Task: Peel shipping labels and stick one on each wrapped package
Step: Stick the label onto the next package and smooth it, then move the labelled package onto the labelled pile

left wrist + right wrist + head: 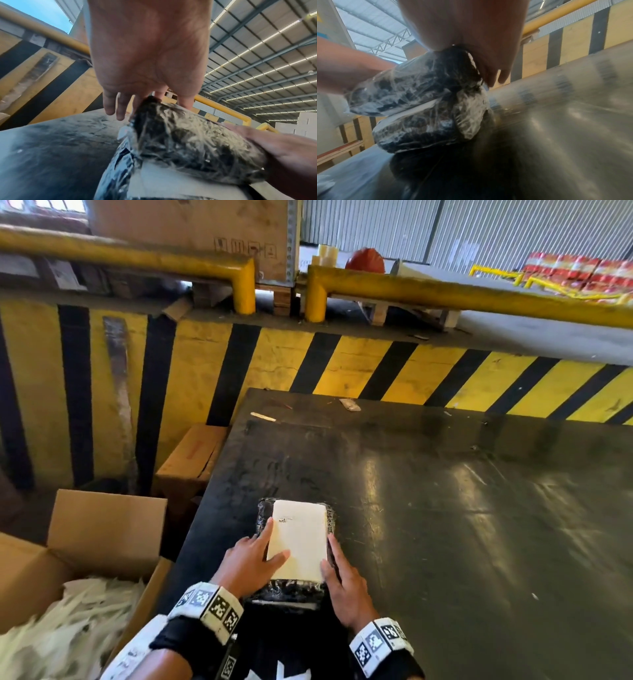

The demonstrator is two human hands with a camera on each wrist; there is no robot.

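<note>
A package (262,517) wrapped in black film lies at the near edge of the dark table (445,508). A white shipping label (298,539) covers its top. My left hand (253,556) presses straight fingers on the label's left edge. My right hand (342,583) lies along the package's right side, thumb on the label's near corner. The left wrist view shows the left hand (147,54) above the package (188,142). In the right wrist view the right hand (471,27) touches the package (419,83); a second wrapped bundle (428,128) seems to lie beneath it.
An open cardboard box (102,529) holding white paper strips (68,628) stands left of the table. A closed carton (191,457) sits behind it. A yellow and black striped wall (342,361) borders the table's far side, where small scraps (349,404) lie.
</note>
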